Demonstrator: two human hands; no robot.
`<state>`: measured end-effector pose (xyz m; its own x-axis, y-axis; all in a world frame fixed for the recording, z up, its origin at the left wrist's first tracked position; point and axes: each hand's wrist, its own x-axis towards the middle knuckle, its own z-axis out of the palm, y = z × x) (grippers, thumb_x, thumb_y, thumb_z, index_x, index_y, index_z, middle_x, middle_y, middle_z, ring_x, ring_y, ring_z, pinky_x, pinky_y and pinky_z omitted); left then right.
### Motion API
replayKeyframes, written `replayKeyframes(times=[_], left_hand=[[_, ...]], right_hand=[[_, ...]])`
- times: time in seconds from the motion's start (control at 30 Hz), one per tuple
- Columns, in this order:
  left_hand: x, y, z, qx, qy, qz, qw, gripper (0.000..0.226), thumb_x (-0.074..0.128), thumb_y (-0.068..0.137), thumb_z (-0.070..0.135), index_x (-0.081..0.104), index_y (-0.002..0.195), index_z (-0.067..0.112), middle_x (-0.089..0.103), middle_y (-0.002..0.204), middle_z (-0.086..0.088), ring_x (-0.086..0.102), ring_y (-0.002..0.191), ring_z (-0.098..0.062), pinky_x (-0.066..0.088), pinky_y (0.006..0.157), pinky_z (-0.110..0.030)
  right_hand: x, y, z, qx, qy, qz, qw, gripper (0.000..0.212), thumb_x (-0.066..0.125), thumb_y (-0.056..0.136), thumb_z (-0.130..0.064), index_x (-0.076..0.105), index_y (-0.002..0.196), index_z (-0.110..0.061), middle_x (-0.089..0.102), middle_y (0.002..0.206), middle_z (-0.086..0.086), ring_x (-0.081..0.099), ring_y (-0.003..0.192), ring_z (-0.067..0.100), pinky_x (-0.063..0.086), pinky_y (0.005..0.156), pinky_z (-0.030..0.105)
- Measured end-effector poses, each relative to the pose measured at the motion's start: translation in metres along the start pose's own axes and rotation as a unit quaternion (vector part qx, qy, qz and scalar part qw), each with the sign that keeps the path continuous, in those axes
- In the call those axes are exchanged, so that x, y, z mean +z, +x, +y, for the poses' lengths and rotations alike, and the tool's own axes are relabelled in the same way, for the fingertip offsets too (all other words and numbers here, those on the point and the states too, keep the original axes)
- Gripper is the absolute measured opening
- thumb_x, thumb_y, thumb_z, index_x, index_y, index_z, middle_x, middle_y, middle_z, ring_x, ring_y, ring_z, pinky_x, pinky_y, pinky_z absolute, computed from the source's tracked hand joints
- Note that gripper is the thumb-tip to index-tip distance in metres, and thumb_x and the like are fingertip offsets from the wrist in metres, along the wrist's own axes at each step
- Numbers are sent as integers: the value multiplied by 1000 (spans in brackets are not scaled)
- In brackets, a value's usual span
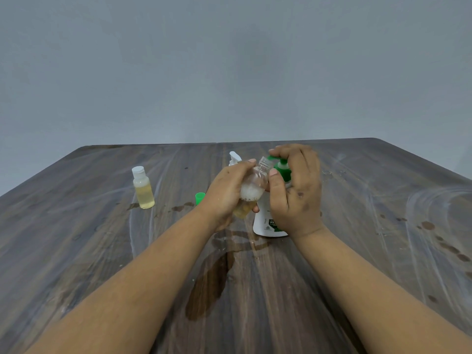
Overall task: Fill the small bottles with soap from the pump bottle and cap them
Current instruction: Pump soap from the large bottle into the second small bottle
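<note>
- left hand [227, 192] grips an uncapped small clear bottle [252, 186], fingers curled round its body, tilted so the open neck points at the green pump spout; foam and a little yellow soap inside.
- right hand [297, 185] on the pump bottle [268, 221], fingers over the green pump head [282, 166], thumb beside the small bottle's neck.
- pump bottle stands mid table [76, 251], toward the far edge.
- capped small bottle [143, 187] with yellow soap stands upright, toward the far left corner.
- loose green cap [200, 198] on the table, just left of the left hand.
- white object [234, 157] behind the left hand, mostly hidden.
- wet patch [212, 282] nearer the front edge.
</note>
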<state>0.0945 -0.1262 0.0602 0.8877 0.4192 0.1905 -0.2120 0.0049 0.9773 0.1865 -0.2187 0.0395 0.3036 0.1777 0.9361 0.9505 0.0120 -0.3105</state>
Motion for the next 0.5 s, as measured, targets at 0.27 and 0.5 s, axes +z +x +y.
replayKeyframes(times=[0.27, 0.5], left_hand=[[0, 0, 0, 4, -9, -5, 1000, 39, 38, 104, 29, 62, 89, 3, 62, 66, -7, 53, 48, -14, 44, 44, -27], [-1, 1, -1, 0, -5, -4, 1000, 39, 38, 104, 30, 62, 94, 0, 61, 67, -9, 52, 49, -16, 45, 45, -28]], right_hand=[[-1, -2, -1, -8, -2, -9, 1000, 39, 46, 87, -21, 62, 112, 3, 58, 113, 13, 51, 108, 22, 38, 94, 20], [0, -1, 0, -2, -3, -2, 1000, 31, 48, 84, -18, 64, 102, 2, 59, 103, 10, 53, 97, 23, 37, 87, 15]])
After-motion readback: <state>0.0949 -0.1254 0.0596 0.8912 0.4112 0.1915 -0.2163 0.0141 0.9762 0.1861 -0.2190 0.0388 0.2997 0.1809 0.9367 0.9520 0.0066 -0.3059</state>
